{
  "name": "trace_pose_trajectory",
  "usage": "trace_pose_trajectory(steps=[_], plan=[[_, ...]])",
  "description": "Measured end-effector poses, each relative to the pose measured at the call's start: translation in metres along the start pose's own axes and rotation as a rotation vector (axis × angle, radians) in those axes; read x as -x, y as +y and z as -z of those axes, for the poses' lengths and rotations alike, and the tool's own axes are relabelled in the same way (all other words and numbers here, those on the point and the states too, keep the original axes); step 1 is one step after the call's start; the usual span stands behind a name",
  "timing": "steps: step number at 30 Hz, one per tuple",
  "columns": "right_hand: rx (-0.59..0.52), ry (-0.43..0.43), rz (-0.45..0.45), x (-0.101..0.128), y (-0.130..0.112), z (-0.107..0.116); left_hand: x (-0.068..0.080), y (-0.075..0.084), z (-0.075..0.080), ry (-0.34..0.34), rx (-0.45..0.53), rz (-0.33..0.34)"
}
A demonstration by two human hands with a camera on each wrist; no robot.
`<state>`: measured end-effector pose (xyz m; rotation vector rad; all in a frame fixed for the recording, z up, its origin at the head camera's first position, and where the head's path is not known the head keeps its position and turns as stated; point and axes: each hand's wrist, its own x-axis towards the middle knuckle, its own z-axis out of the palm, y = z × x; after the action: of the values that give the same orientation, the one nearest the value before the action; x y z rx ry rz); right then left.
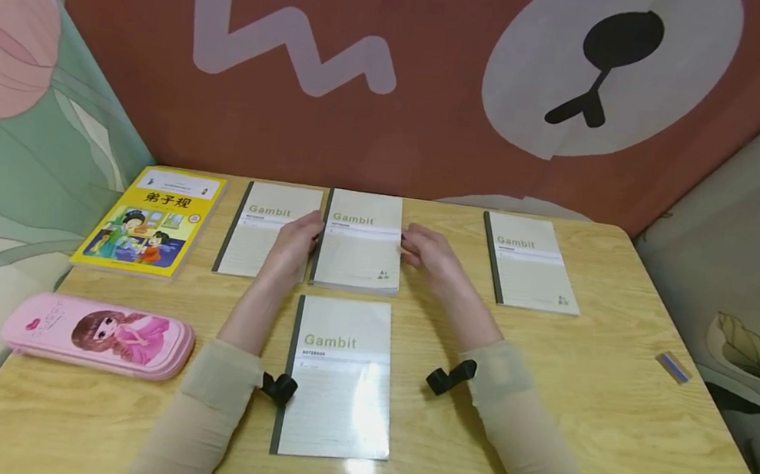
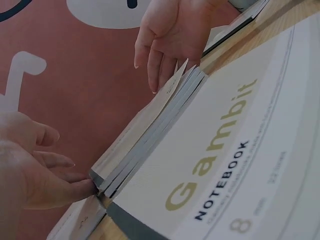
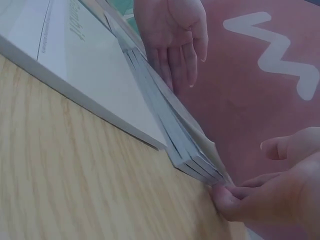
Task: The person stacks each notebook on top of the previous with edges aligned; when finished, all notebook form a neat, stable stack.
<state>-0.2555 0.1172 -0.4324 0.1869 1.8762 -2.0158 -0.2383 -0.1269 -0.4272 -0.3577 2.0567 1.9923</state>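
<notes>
A small stack of Gambit notebooks (image 1: 360, 254) lies at the back middle of the table, its layered page edges (image 3: 165, 117) visible in the right wrist view. My left hand (image 1: 293, 245) is at the dark spine side, fingertips touching the stack's edge and partly covering another Gambit notebook (image 1: 261, 244) to the left. On the opposite side, my right hand (image 1: 432, 252) touches the stack's right edge with its fingertips. Both hands have loosely extended fingers, palms facing each other in the wrist views. Nearer me, between the forearms, lies one more Gambit notebook (image 1: 338, 402).
A yellow picture book (image 1: 145, 224) lies at the back left, with a pink pencil case (image 1: 98, 335) in front of it. Further right are another Gambit notebook (image 1: 531, 268) and a small eraser-like block (image 1: 674, 367). A reddish-brown patterned backdrop (image 1: 432, 142) borders the table's far edge.
</notes>
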Motion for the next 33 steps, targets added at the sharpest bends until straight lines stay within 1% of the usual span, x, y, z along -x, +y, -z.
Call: trace_pose_trajectory(steps=[3,7,9,13,15,19,24,26,29,30,33], plan=[[-0.037,-0.015,-0.008,0.005,-0.003,0.007,0.008,0.004,0.003,0.0,-0.001,-0.016],[-0.009,-0.058,-0.037,0.016,0.0,0.013,0.025,0.007,0.008,-0.007,-0.025,-0.022],[0.004,-0.071,-0.053,0.024,0.003,0.014,0.036,0.007,0.011,-0.02,-0.061,-0.033],[0.033,-0.089,-0.058,0.043,0.007,0.019,0.06,0.008,0.016,-0.064,-0.174,-0.066],[0.06,-0.099,-0.057,0.056,0.009,0.022,0.071,0.006,0.019,-0.091,-0.236,-0.07],[0.108,-0.128,-0.063,0.086,0.012,0.022,0.095,-0.001,0.027,-0.128,-0.352,-0.048],[0.089,-0.171,-0.096,0.123,0.02,0.015,0.124,-0.013,0.037,-0.166,-0.418,0.004],[0.079,-0.184,-0.103,0.135,0.023,0.011,0.133,-0.017,0.039,-0.181,-0.416,0.022],[0.078,-0.193,-0.107,0.152,0.027,0.003,0.144,-0.021,0.043,-0.195,-0.386,0.046],[0.08,-0.192,-0.108,0.156,0.028,0.0,0.147,-0.022,0.044,-0.199,-0.365,0.06],[0.08,-0.192,-0.124,0.17,0.031,-0.008,0.155,-0.025,0.045,-0.219,-0.259,0.103]])
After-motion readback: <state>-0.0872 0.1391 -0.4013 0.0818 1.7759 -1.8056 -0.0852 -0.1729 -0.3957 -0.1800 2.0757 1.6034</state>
